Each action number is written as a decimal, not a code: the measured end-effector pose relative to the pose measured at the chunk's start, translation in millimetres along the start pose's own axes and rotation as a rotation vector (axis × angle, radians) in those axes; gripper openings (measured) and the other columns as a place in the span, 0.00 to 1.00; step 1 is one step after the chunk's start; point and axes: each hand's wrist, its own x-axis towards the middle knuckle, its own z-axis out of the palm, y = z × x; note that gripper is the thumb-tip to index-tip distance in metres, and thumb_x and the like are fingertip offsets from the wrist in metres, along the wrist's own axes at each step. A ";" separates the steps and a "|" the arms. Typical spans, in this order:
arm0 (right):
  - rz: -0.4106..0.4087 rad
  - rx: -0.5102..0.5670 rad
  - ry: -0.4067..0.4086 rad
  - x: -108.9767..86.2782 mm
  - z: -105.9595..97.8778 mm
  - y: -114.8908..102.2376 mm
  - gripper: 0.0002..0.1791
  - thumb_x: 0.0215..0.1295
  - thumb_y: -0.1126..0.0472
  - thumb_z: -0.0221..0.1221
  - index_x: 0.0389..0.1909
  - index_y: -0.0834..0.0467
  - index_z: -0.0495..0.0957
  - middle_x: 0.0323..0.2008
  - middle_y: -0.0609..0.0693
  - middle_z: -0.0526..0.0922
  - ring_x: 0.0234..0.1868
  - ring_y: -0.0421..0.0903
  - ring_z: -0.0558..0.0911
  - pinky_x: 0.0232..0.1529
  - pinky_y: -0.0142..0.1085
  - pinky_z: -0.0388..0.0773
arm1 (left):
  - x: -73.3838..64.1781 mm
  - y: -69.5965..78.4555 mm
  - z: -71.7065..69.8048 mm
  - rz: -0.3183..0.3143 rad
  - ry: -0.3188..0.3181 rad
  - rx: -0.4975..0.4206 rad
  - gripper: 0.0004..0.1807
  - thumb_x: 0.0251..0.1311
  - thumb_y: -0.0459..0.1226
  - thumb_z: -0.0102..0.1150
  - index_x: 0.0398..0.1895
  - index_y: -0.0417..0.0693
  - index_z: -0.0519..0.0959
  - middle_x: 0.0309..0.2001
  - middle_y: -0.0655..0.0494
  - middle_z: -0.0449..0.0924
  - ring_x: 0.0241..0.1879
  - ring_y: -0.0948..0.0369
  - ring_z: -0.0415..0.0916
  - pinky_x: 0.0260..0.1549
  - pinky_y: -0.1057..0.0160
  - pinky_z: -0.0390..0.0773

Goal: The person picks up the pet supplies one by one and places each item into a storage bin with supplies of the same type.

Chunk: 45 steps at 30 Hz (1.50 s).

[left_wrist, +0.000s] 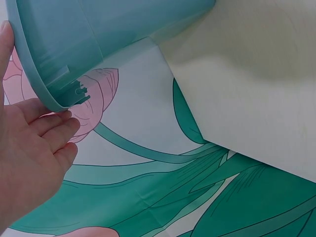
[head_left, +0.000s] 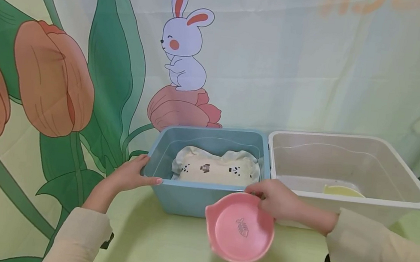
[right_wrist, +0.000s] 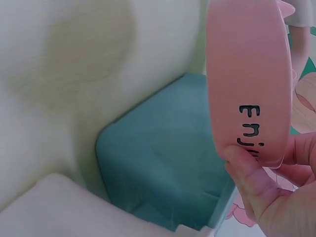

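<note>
My right hand [head_left: 277,200] pinches the edge of a pink bowl [head_left: 225,236] with pointed ears, its inside facing the head camera and showing a fishbone drawing. Part of the word "Enjoy" runs along the bowl's side [right_wrist: 247,54] in the right wrist view, partly under the thumb. The bowl is held just in front of a blue bin [head_left: 182,199]. At that bin's left front corner, my left hand [head_left: 130,177] grips the rim, thumb over the front edge and fingers along the side. A cream frilled cloth item [head_left: 217,170] with small animal prints lies inside the blue bin.
Right beside the blue bin stands an off-white bin [head_left: 412,195] with a pale yellow item [head_left: 343,191] inside, mostly hidden by the front wall. Both stand on a light green table [head_left: 165,251]. Behind them hangs a cloth backdrop [head_left: 264,68] printed with tulips and a rabbit.
</note>
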 end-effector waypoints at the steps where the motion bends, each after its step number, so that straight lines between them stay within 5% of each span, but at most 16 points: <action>1: 0.006 0.000 -0.004 0.3 -1.9 -0.2 0.23 0.45 0.80 0.47 0.39 0.60 0.80 0.31 0.51 0.81 0.31 0.44 0.74 0.27 0.29 0.73 | 0.1 0.0 -0.1 0.000 0.000 0.000 0.55 0.46 0.62 0.54 0.67 0.36 0.47 0.67 0.36 0.45 0.63 0.38 0.50 0.54 0.39 0.59; 18: -0.037 -0.016 0.004 1.9 -32.8 -0.3 0.24 0.43 0.79 0.47 0.41 0.62 0.79 0.32 0.55 0.81 0.30 0.45 0.75 0.23 0.29 0.73 | -0.2 0.9 0.0 0.005 0.005 0.005 0.55 0.46 0.62 0.54 0.67 0.36 0.46 0.66 0.35 0.45 0.63 0.38 0.49 0.54 0.38 0.58; 37: 0.065 0.023 -0.012 6.0 -69.6 4.4 0.25 0.46 0.79 0.44 0.46 0.64 0.76 0.35 0.61 0.80 0.18 0.42 0.74 0.17 0.32 0.73 | 1.2 -0.3 1.2 -0.012 0.004 -0.003 0.55 0.45 0.62 0.55 0.67 0.37 0.47 0.67 0.36 0.46 0.63 0.39 0.50 0.54 0.39 0.58; 45: 0.042 0.003 -0.013 6.0 -79.9 8.0 0.26 0.45 0.79 0.43 0.47 0.67 0.74 0.37 0.65 0.79 0.16 0.42 0.75 0.15 0.33 0.73 | 1.0 0.6 0.5 -0.009 0.002 0.004 0.55 0.46 0.62 0.55 0.67 0.36 0.47 0.66 0.35 0.46 0.63 0.38 0.49 0.54 0.38 0.58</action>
